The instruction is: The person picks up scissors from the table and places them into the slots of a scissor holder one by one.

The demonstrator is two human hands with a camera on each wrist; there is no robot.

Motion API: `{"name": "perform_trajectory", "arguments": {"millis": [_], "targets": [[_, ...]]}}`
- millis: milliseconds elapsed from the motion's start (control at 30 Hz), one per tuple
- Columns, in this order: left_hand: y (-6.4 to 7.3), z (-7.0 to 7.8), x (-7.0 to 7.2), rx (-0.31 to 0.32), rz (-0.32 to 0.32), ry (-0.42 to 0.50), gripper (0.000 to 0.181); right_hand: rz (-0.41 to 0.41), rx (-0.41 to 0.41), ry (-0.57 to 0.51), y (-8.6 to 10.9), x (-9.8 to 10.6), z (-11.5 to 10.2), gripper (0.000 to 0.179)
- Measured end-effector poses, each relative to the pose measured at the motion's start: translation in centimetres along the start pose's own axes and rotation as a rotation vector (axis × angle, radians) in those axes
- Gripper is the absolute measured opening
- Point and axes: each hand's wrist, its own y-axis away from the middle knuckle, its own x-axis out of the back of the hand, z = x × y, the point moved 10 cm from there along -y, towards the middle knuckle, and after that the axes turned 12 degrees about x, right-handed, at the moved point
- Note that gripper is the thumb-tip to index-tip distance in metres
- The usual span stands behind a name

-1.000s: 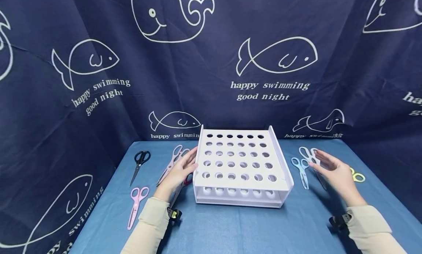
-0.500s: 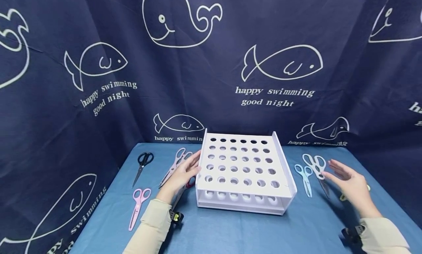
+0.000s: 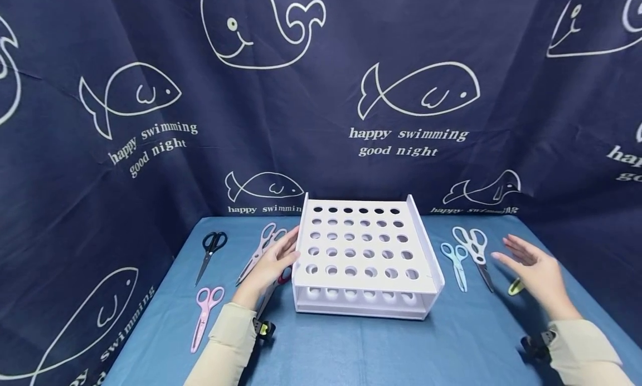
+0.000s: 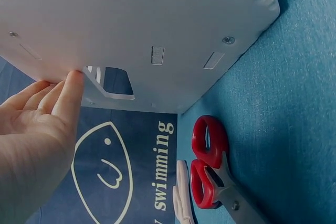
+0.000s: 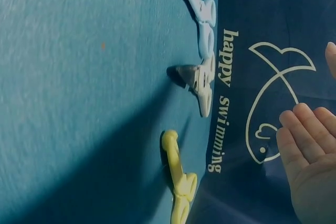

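A white rack with rows of round holes stands on the blue cloth in the middle. My left hand touches its left side panel with extended fingers, near a rectangular cut-out. Below that hand lie red-handled scissors, partly hidden in the head view. My right hand is raised, holding nothing, thumb apart from its fingers. Yellow scissors lie beneath it, mostly covered in the head view. Left of this hand are white-handled scissors and light blue scissors.
Black scissors, pink scissors and pale pink scissors lie on the left part of the cloth. A dark blue curtain with white fish drawings hangs behind and at both sides.
My right hand has moved right, from over the white-handled scissors to above the yellow ones. My left hand keeps its place at the rack, and the head view has shifted slightly.
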Motion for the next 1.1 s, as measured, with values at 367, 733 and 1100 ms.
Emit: {"name": "perform_trajectory", "arguments": {"millis": [367,733,1100], "targets": [[0.3,0.1,-0.2,-0.003,-0.020,0.001,0.061,-0.052,-0.120,0.126,0.8,0.7,2.5,0.081],[0.0,0.2,-0.1,-0.017,-0.004,-0.001,0.060,-0.027,-0.110,0.121,0.3,1.9,3.6,0.080],[0.1,0.1,0.0,-0.012,0.002,0.008,0.060,-0.038,-0.120,0.173,0.2,2.7,4.4,0.082]]}}
